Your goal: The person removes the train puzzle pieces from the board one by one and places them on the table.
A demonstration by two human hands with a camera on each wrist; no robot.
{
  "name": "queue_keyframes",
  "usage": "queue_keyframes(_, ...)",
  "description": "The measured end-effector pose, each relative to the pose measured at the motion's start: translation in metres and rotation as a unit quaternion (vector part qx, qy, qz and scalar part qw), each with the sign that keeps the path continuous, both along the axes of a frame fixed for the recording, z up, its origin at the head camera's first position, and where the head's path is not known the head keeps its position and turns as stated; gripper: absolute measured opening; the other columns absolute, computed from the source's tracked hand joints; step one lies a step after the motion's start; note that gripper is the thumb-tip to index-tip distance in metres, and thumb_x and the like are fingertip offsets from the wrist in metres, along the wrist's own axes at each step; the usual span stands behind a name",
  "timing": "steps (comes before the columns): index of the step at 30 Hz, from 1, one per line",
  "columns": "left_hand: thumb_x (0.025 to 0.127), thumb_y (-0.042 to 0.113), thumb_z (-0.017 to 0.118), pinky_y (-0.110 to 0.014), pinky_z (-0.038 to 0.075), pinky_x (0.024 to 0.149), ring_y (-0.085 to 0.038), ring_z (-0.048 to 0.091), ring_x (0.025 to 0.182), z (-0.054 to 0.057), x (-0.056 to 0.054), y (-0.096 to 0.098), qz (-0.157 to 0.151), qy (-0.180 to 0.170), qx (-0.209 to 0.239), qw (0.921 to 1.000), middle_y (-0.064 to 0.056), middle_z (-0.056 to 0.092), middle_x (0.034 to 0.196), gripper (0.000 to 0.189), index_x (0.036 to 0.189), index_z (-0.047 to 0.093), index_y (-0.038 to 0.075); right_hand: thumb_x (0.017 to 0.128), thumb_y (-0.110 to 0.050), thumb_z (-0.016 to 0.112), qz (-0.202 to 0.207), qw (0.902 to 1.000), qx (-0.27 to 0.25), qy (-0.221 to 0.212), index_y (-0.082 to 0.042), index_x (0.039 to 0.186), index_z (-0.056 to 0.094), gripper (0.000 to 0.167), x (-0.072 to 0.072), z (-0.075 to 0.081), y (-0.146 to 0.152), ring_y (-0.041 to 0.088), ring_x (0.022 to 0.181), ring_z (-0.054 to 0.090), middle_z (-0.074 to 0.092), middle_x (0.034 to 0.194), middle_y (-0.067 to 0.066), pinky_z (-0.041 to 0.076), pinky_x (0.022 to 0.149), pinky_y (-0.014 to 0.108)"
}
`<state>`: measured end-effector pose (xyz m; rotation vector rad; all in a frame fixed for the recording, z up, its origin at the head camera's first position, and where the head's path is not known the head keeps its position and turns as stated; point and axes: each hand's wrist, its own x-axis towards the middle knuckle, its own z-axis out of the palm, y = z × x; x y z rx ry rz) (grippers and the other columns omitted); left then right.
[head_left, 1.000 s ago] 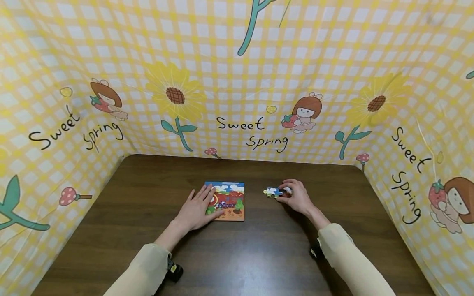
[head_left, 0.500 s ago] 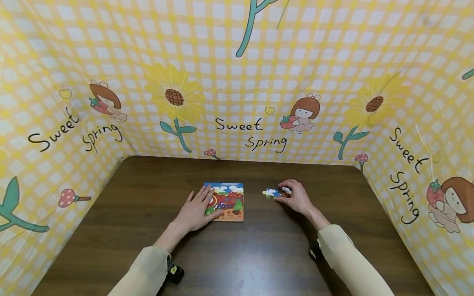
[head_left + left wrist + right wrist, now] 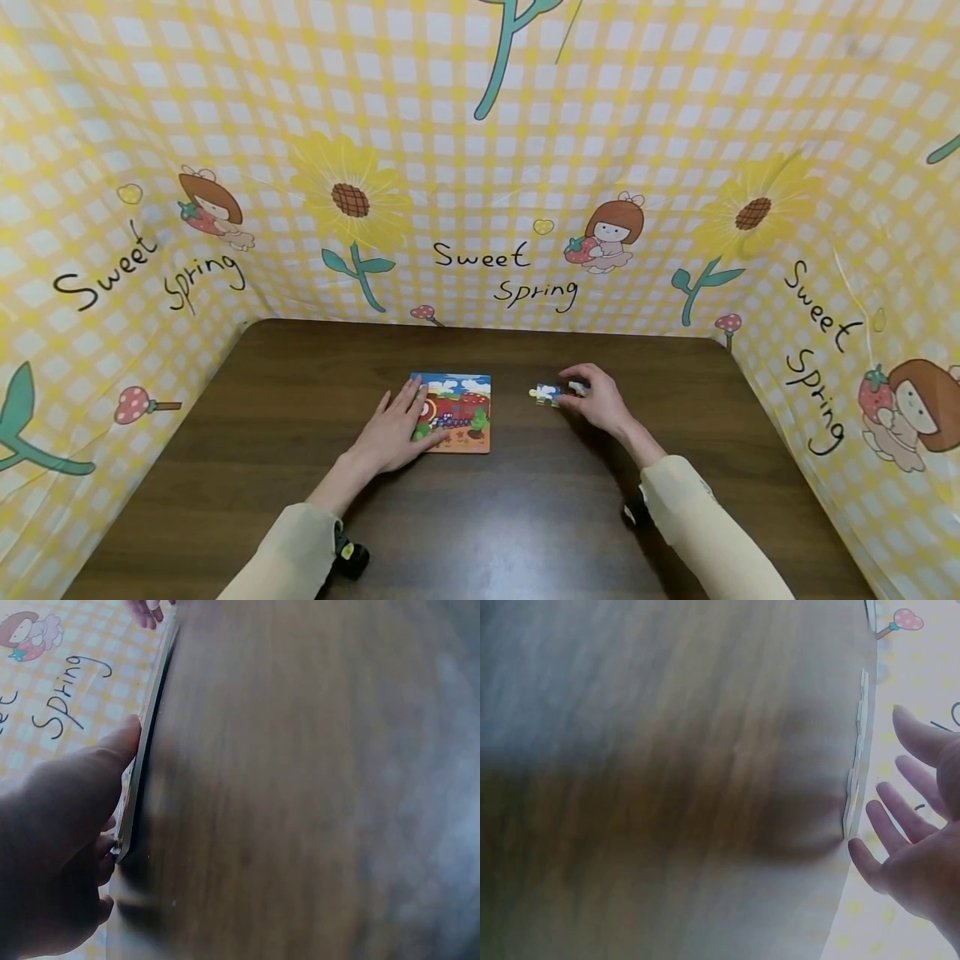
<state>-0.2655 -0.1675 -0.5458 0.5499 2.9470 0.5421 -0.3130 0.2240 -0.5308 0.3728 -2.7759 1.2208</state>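
My left hand [image 3: 390, 433] lies spread over the left side of a square picture puzzle [image 3: 471, 408], covering part of its scene of a red train, clouds and a cactus. From the left wrist, the thumb rests along the thin edge of the puzzle board [image 3: 144, 754]. To the right, several small jigsaw pieces [image 3: 544, 394] lie on the table, blue, white and yellow on top. My right hand [image 3: 602, 404] arches over their right end, thumb and fingers apart. The right wrist view has these flat pieces [image 3: 860, 724] edge-on, with the fingers [image 3: 904, 810] beyond them.
The dark wooden table [image 3: 480, 517] runs back to a yellow checked cloth [image 3: 480, 192] with printed flowers and figures, which hangs behind and on both sides. A strip of bare tabletop separates the puzzle from the loose pieces.
The right thumb and fingers have loosened and moved apart around the pieces, which show more of themselves. The left hand stays on the puzzle; the head view has shifted slightly.
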Motion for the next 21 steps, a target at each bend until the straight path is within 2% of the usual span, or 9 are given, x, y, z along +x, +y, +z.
queue_keyframes(7,0.109,0.061,0.058,-0.071,0.013,0.137,-0.043,0.015,0.173,-0.002,0.0,-0.003,-0.005,-0.006,0.033,0.9994,-0.023,0.014,0.184,0.099,0.174,0.02,-0.004,0.096,-0.01,0.086,0.015,0.9996,-0.023,-0.002,0.005,0.132,0.074,0.04,-0.003,0.006,-0.015,0.045,0.133,0.067,0.072,0.137,0.026,0.053,0.115,0.062)
queue_keyframes(11,0.11,0.058,0.06,-0.073,0.013,0.135,-0.046,0.017,0.171,-0.003,0.002,-0.007,-0.008,0.006,0.045,0.9989,-0.026,0.017,0.183,0.096,0.173,0.024,-0.005,0.097,-0.013,0.085,0.025,0.9988,-0.039,-0.018,0.002,0.136,0.073,0.043,-0.003,0.01,-0.03,0.044,0.134,0.068,0.073,0.14,0.024,0.053,0.115,0.061)
queue_keyframes(21,0.11,0.055,0.063,-0.071,0.018,0.136,-0.044,0.022,0.17,-0.001,0.003,-0.021,0.014,0.034,0.018,0.9991,-0.025,0.024,0.181,0.093,0.172,0.026,-0.004,0.101,-0.016,0.081,0.061,0.9947,-0.07,-0.044,0.002,0.14,0.071,0.044,-0.012,0.017,-0.076,0.039,0.132,0.07,0.074,0.141,0.021,0.055,0.114,0.057)
